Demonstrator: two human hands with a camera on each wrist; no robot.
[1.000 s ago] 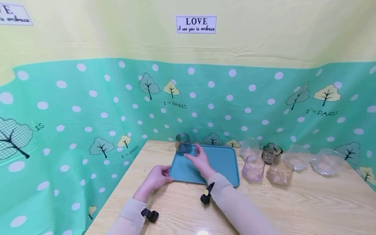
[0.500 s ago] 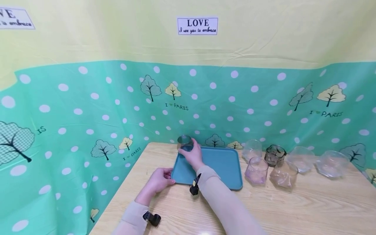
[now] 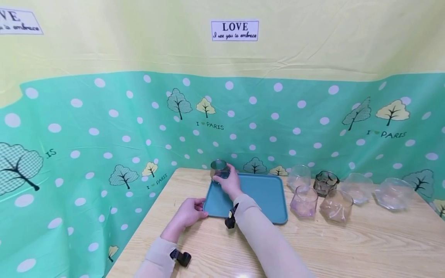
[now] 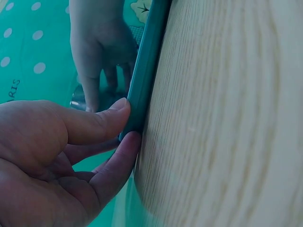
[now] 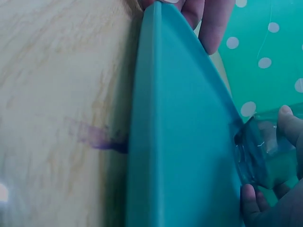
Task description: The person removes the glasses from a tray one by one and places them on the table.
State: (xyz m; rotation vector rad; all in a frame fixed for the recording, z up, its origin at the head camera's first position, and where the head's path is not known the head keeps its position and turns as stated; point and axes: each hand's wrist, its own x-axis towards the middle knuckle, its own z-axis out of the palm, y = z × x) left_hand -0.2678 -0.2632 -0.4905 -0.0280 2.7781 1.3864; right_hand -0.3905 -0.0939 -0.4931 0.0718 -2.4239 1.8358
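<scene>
A teal rectangular tray (image 3: 264, 197) lies on the wooden table. My left hand (image 3: 189, 212) pinches its near left corner, thumb on the rim and fingers at the edge, as the left wrist view shows. At the tray's far left corner stands an upright smoky glass cup (image 3: 217, 166). My right hand (image 3: 231, 184) grips this cup from the near right side, thumb on one side and fingers on the other. In the right wrist view the cup's thick faceted base (image 5: 251, 153) is right at the tray's surface.
To the right of the tray stand several glasses: a purple-tinted one (image 3: 304, 202), an amber one (image 3: 336, 208), a dark grey one (image 3: 325, 184) and clear ones, such as the glass (image 3: 393, 195) farthest right. A patterned green cloth (image 3: 295, 116) hangs behind the table (image 3: 382, 247).
My right hand has moved left and away from me, from reaching open beside the smoky glass cup to gripping it. My left hand stays at the tray's corner.
</scene>
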